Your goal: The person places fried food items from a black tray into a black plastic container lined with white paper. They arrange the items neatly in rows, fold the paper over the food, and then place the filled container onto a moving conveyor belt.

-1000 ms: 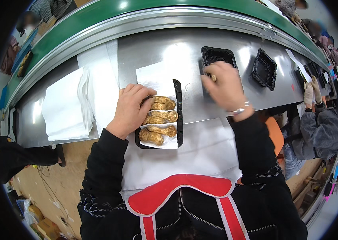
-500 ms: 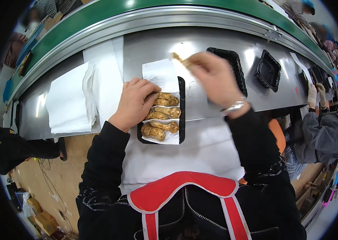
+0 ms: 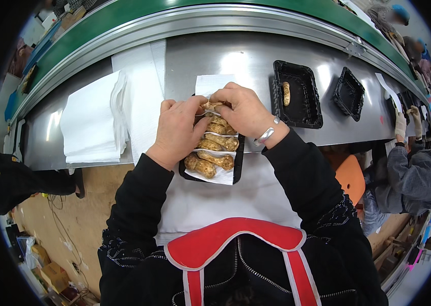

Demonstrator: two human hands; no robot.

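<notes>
A black plastic tray in front of me holds rows of stubby brown mushrooms, with white paper under and between them. At its far end, both my hands meet over a mushroom that is partly hidden by the fingers. My left hand closes on it from the left, its thumb beside the row below. From the other side my right hand, with a silver bracelet at the wrist, pinches the mushroom's right end. A paper flap stands out beyond the tray's far end.
Right of my hands, a larger black tray holds one slim mushroom; a smaller black tray stands beyond. White paper sheets are stacked at left. A metal rail crosses behind. A gloved co-worker works at far right.
My right hand has brought a mushroom from the right to the tray's far end. My left hand has shifted up beside it, and the tray appears slightly further right.
</notes>
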